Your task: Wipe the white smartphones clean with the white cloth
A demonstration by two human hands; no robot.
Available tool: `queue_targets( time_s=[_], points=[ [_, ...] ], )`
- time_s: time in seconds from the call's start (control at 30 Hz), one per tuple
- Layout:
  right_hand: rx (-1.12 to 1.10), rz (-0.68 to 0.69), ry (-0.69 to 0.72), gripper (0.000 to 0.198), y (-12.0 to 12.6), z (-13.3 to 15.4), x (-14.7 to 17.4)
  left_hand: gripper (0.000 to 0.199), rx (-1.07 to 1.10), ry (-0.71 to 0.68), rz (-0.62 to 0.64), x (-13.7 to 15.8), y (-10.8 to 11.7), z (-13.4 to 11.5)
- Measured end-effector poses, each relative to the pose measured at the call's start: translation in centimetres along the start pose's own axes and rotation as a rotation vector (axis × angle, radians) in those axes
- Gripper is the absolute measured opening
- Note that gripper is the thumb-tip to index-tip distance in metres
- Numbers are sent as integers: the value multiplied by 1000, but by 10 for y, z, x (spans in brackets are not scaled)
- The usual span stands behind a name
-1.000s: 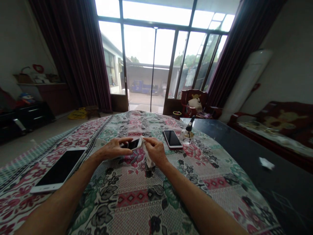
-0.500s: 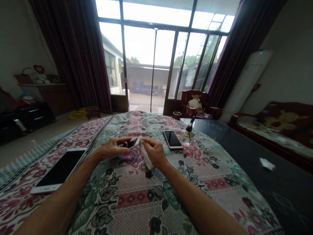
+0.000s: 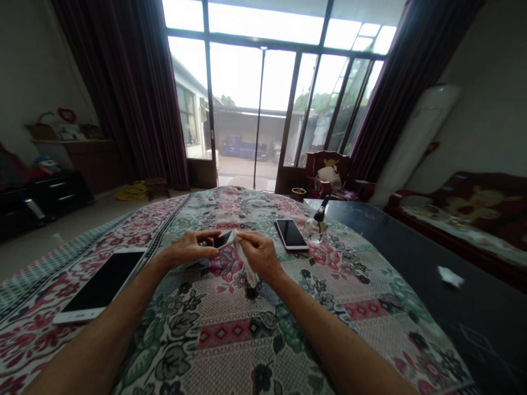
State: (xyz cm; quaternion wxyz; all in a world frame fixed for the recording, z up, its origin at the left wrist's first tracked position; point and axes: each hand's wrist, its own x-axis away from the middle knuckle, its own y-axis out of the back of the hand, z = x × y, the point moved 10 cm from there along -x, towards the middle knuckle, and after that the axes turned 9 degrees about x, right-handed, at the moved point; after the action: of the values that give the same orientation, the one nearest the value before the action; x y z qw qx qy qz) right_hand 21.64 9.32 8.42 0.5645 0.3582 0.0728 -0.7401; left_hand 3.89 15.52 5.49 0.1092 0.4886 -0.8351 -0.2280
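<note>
A small phone (image 3: 223,240) with a dark screen and light edge is gripped between the thumb and fingers of my left hand (image 3: 191,248), just above the tablecloth. My right hand (image 3: 258,251) pinches a white cloth or tissue (image 3: 246,263) against the phone's right end. The loose part of this cloth hangs down below my fingers. To the right of my hands a second phone (image 3: 291,235) lies face up. A larger white tablet (image 3: 101,285) with a black screen lies left of my left forearm, which covers its corner.
A clear spray bottle (image 3: 316,227) with a black trigger stands right of the second phone. The flowered tablecloth (image 3: 224,365) covers the round table. A dark table (image 3: 405,263) adjoins it, with a white crumpled piece (image 3: 450,276) on top. Chairs and glass doors are behind.
Both hands stay almost in place, still holding the phone and the cloth. The cloth's hanging end has shifted slightly.
</note>
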Motion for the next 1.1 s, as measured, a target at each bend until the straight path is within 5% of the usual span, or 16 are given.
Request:
queue_targets(
  time_s=[0.47, 0.7, 1.1],
  points=[
    [23, 18, 82, 24, -2, 10, 2, 72, 25, -8, -5, -1, 3, 4],
    [70, -23, 9, 24, 4, -13, -1, 74, -18, 16, 39, -3, -9, 4],
    [22, -11, 7, 24, -1, -5, 1, 72, -25, 32, -11, 0, -2, 0]
  ],
)
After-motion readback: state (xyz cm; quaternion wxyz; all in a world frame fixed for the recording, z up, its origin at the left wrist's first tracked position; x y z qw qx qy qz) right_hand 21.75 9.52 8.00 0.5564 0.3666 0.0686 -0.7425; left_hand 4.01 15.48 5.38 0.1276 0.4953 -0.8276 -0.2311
